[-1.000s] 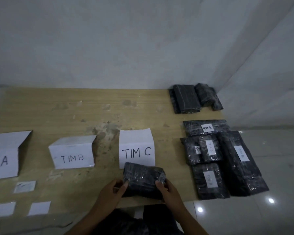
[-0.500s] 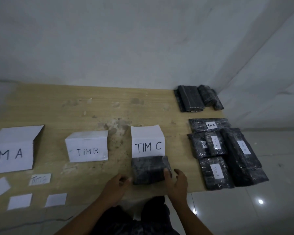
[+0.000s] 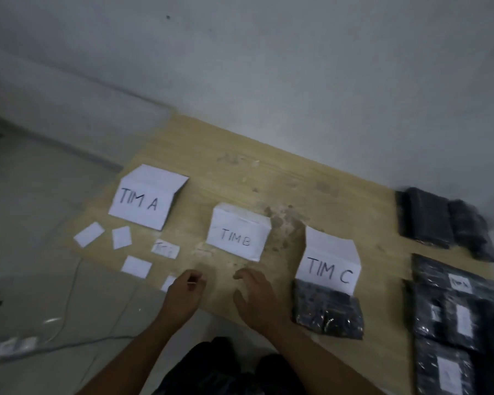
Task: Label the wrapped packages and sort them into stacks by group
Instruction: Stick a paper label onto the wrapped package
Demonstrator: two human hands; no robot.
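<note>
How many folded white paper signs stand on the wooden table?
3 folded white paper signs: TIM A left, TIM B middle, TIM C right, behind a black wrapped package.

Signs (image 3: 143, 199): TIM A, B, C

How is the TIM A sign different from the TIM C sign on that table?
The TIM A sign stands at the left end of the table; the TIM C sign stands further right. A black wrapped package lies directly in front of the TIM C sign; the TIM A sign has none, only small paper slips nearby. Both are folded white paper with dark handwritten letters.
</note>
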